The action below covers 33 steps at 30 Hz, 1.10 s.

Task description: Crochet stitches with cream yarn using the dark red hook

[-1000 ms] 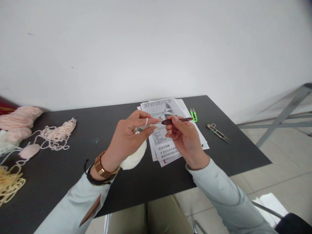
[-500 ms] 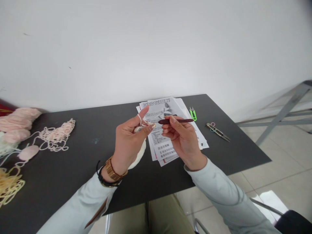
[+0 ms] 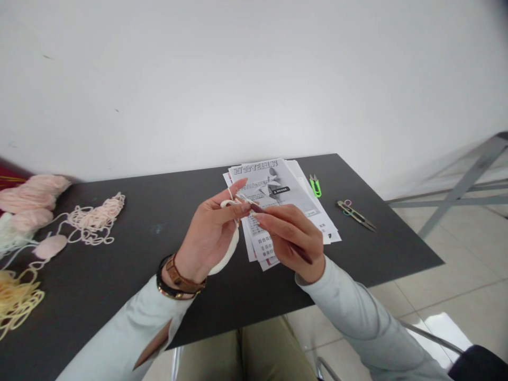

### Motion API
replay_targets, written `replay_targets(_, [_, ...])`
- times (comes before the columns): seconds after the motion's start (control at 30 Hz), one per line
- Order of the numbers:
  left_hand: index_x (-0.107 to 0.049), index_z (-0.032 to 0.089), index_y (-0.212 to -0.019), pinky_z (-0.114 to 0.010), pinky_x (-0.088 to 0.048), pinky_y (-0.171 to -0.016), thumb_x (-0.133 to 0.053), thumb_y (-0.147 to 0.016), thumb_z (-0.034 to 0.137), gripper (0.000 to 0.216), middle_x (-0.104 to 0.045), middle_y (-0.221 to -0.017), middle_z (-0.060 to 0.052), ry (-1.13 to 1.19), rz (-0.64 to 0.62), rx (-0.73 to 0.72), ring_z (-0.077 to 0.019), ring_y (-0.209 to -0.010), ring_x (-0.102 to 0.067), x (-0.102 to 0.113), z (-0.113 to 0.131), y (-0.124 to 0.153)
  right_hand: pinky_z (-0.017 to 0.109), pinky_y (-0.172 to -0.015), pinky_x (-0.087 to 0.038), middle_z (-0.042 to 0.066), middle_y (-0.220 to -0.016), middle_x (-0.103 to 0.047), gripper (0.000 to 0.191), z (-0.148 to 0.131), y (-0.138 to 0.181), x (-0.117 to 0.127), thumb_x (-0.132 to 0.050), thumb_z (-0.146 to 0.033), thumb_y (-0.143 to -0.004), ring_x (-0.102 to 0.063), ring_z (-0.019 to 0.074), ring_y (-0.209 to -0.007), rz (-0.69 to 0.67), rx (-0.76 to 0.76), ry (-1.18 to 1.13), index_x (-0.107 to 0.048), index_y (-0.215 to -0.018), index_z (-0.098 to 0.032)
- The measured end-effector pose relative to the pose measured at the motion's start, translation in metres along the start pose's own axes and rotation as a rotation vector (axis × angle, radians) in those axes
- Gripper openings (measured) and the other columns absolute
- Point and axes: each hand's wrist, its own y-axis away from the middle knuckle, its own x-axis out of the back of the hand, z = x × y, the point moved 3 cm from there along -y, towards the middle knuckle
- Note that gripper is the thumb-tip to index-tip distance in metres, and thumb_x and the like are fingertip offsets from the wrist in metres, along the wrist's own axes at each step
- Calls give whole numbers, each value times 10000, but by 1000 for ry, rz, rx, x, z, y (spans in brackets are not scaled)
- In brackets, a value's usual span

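My left hand (image 3: 212,230) pinches a small piece of white crochet work (image 3: 232,202) between thumb and fingers, with a strand looped over the raised index finger. Partly behind that hand, a white ball of yarn (image 3: 227,256) shows. In my right hand (image 3: 296,235) is a crochet hook (image 3: 300,253) with a dark reddish-brown handle, slanting down to the right through the closed fingers. Its tip end meets the white crochet work beside my left thumb; the exact tip is too small to make out. Printed sheets (image 3: 262,233) lie beneath both hands.
On the black table (image 3: 138,275), pink yarn skeins (image 3: 34,196), a loose pink tangle (image 3: 95,217), a small pink ball (image 3: 51,247) and yellow yarn (image 3: 18,301) lie left. Green thread snips (image 3: 315,186) and metal thread snips (image 3: 356,215) lie right. A white wall (image 3: 254,79) stands behind.
My right hand has turned over and moved slightly down, so the hook's handle tilts down to the right instead of lying level. The hook's front end is closer to my left fingers.
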Motion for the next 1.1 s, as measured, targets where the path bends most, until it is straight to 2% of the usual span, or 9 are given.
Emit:
replay_targets(0.07, [-702, 122, -1166, -170, -503, -713, -776, -681, 35, 498, -730, -709, -10, 3, -34, 21, -75, -659, -666, 0, 5, 1, 360, -774, -607, 32, -1016, -768, 421, 3, -3, 2, -628, -72, -843, -712, 193, -888, 84, -82, -65, -724, -1135, -359])
replay_targets(0.13, [-714, 126, -1146, -170, -503, -711, -783, -677, 29, 484, -722, -685, -5, 0, -54, 25, -71, -646, -660, -1, 8, 3, 355, -727, -618, 24, -944, -773, 283, 7, -5, 1, -673, -142, -846, -712, 190, -825, 179, -228, -170, -767, -1010, -352])
replay_targets(0.23, [-732, 147, -1126, -169, -500, -699, -795, -673, 38, 471, -733, -681, -14, -17, -53, 6, -73, -643, -657, -3, 11, 4, 311, -601, -615, 13, -874, -763, 146, 11, -6, -2, -712, -229, -839, -699, 163, -710, 278, -394, -385, -783, -918, -329])
replay_targets(0.33, [-749, 169, -1103, -178, -506, -704, -809, -662, 50, 460, -738, -682, -12, -37, -33, -37, -76, -646, -653, -4, 14, 5, 258, -552, -604, 2, -832, -748, 91, 14, -6, -4, -741, -271, -821, -693, 135, -669, 327, -484, -529, -785, -888, -312])
replay_targets(0.53, [-768, 197, -1059, -215, -516, -724, -827, -640, 74, 440, -734, -692, -1, -52, -37, -69, -90, -661, -659, -5, 16, 6, 251, -554, -627, -7, -752, -756, 102, 18, -7, -2, -788, -348, -769, -700, 131, -625, 374, -653, -623, -775, -848, -286])
replay_targets(0.83, [-787, 204, -1020, -217, -499, -740, -829, -665, 95, 374, -737, -697, -7, -102, -72, -80, -87, -670, -652, -2, 17, 5, 213, -529, -612, -21, -673, -745, 129, 18, -13, 3, -808, -354, -738, -684, 110, -569, 390, -723, -695, -761, -812, -259])
replay_targets(1.1, [-793, 211, -1008, -300, -487, -731, -825, -668, 104, 358, -748, -744, -27, -155, -135, -23, -142, -682, -668, 3, 18, 7, 215, -545, -610, -17, -648, -722, 195, 20, -13, 8, -817, -409, -726, -669, 107, -553, 356, -727, -700, -752, -804, -242])
